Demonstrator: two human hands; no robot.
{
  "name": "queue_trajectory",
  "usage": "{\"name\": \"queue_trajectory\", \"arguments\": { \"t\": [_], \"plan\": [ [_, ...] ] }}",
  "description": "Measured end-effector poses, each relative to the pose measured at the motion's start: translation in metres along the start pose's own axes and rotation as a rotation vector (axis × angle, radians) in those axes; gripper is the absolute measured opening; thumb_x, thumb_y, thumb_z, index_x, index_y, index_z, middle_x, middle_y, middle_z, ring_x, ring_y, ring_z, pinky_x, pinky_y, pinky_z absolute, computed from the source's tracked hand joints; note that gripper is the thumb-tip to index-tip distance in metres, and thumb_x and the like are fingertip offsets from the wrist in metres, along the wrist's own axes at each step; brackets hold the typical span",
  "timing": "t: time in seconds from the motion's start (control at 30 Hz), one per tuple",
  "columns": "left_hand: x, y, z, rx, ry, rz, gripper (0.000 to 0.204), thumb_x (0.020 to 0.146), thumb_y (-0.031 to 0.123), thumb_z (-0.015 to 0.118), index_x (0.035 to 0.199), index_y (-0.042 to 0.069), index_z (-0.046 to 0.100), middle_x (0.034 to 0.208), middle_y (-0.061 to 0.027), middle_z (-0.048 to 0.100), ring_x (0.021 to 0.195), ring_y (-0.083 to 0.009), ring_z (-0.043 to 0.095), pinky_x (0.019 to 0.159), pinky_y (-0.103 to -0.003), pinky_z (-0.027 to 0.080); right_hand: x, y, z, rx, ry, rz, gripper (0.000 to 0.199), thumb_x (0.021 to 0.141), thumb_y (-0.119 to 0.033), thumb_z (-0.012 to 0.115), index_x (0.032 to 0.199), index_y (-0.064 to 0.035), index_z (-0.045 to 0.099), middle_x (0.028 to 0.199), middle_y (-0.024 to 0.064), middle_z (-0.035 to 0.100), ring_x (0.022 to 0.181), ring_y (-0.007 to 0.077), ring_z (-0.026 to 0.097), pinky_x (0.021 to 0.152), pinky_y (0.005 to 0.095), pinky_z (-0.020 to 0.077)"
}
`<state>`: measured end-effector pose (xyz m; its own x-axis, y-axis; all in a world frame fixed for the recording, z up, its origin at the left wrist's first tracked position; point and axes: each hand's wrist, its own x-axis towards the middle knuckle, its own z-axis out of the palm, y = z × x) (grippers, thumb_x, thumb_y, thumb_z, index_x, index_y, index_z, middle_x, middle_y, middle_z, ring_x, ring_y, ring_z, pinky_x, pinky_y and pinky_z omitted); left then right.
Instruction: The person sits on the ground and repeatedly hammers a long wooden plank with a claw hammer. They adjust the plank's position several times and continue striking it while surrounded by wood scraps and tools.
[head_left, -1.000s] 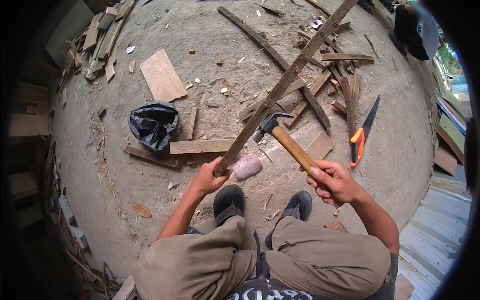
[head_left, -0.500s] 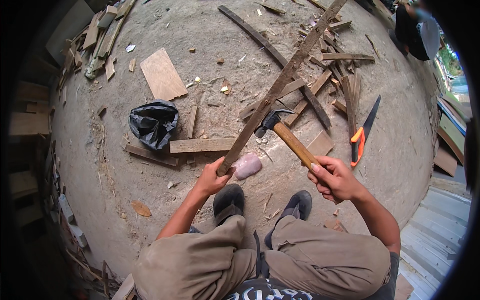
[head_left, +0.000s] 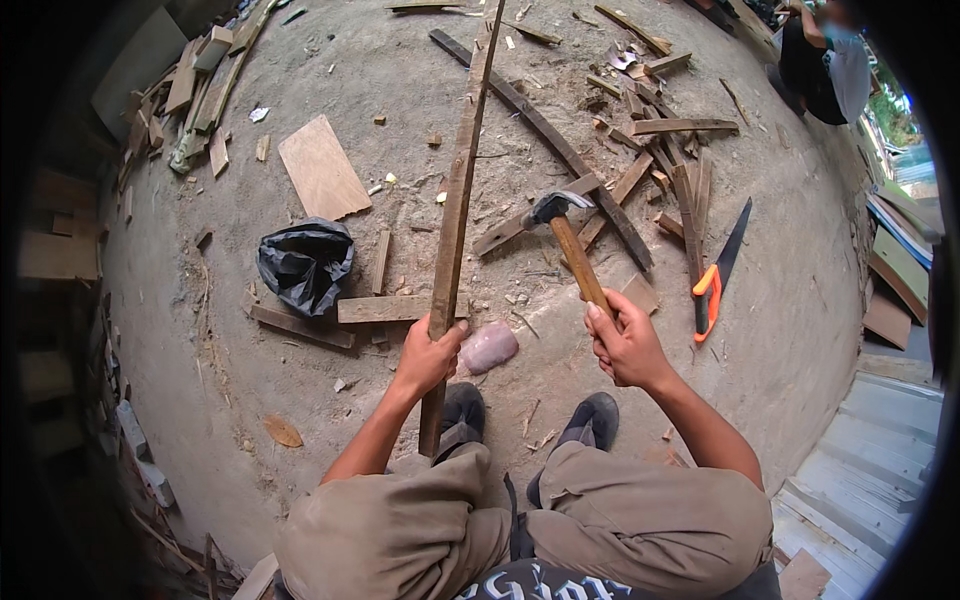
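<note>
My left hand (head_left: 430,352) is closed round a long, narrow wooden strip (head_left: 461,190), near its lower end. The strip stands nearly upright in view, running from my knees past the top edge; small nail-like points jut from its upper part. A claw hammer (head_left: 575,252) with a wooden handle is in my right hand (head_left: 628,338), its head up and to the right of the strip, apart from it. On the ground just right of my left hand lies a smooth pinkish lump (head_left: 490,347), perhaps a stone.
A handsaw (head_left: 722,268) with an orange and black handle lies to the right. Beyond my hands are a heap of wood scraps (head_left: 665,150), a black plastic bag (head_left: 306,265) and a thin board (head_left: 324,168). Another person (head_left: 822,65) is at the far right.
The wooden strip has swung from a rightward slant to nearly upright, and its lower end now reaches below my left hand. My right hand and the hammer have shifted slightly left and up.
</note>
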<state>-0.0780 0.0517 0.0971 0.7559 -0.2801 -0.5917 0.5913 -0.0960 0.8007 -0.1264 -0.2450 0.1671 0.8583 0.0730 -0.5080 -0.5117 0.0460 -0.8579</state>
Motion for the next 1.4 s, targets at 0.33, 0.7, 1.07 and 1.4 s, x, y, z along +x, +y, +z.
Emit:
{"name": "queue_trajectory", "arguments": {
  "t": [0.33,0.7,1.07,1.4],
  "plan": [
    [0.001,-0.007,-0.012,0.320,0.045,0.164,0.018,0.095,0.017,0.068,0.089,0.006,0.056,0.061,0.0034,0.051,0.047,-0.0063,0.046,0.042,-0.027,0.036,0.033,0.021,-0.019,-0.075,0.385,-0.336,0.038,0.101,-0.011,0.060,0.130,0.0054,0.042,0.109,0.0121,0.054,0.078,0.0112,0.063,0.060,0.0247,0.0548],
    [-0.012,-0.023,-0.006,0.652,0.174,0.419,0.024,0.087,0.016,0.073,0.101,0.000,0.061,0.075,-0.0197,0.068,0.068,-0.0319,0.071,0.060,-0.041,0.051,0.027,0.018,-0.018,0.027,0.281,-0.190,0.038,0.099,-0.023,0.068,0.117,0.0013,0.045,0.079,0.0032,0.056,0.057,0.0057,0.052,0.047,0.0236,0.0446],
    [-0.027,-0.033,0.018,0.710,0.022,0.410,0.023,0.082,0.011,0.072,0.099,0.003,0.061,0.085,-0.0246,0.069,0.081,-0.0390,0.071,0.066,-0.044,0.054,0.066,0.014,-0.001,0.543,0.383,-0.368,0.021,0.102,-0.020,0.063,0.103,-0.0024,0.051,0.105,0.0171,0.068,0.100,0.0261,0.071,0.085,0.0394,0.0612],
    [-0.044,-0.031,0.046,0.467,-0.024,0.300,0.023,0.083,0.008,0.072,0.104,0.001,0.065,0.077,-0.0076,0.066,0.072,-0.0128,0.060,0.068,-0.032,0.050,0.070,0.006,0.031,0.787,0.577,-0.470,0.015,0.098,-0.007,0.060,0.099,-0.0037,0.046,0.102,0.0190,0.068,0.088,0.0276,0.072,0.081,0.0394,0.0608]
  ]
}}
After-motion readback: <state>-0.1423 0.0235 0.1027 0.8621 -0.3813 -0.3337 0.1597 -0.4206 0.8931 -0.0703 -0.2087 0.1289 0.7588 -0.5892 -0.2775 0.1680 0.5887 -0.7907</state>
